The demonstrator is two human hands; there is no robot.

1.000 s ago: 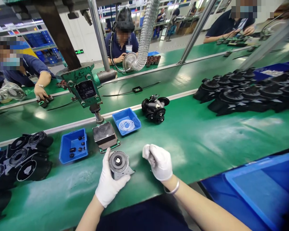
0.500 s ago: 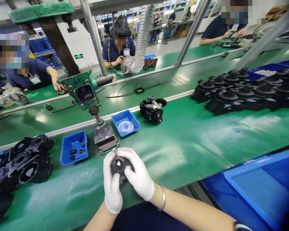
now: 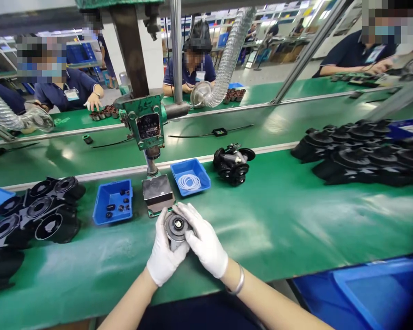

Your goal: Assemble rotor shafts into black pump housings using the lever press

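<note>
Between my two white-gloved hands is a round dark grey part (image 3: 176,226) with a stepped rim and a small pale centre. My left hand (image 3: 163,256) wraps its left and lower side, thumb at the front. Around the right and upper edge curl the fingers of my right hand (image 3: 206,240). The part's underside is hidden by the gloves. Just beyond it stands the green arbor press (image 3: 147,121), above a dark metal block (image 3: 157,191). A blue bin with white rings (image 3: 189,182) sits right of the block, and a blue bin with small black pieces (image 3: 113,201) left.
Black housings (image 3: 39,206) are grouped at the left, and stacked black housings (image 3: 361,151) at the right. Black wheel-like parts (image 3: 233,164) lie near the metal rail. A blue crate (image 3: 371,293) is below the bench at right. Co-workers (image 3: 189,68) sit across the bench.
My hands have turned and tilted the round part, so its broad stepped face now shows. The left hand's grip has shifted lower. The camera view has swung, moving the scene rightward.
</note>
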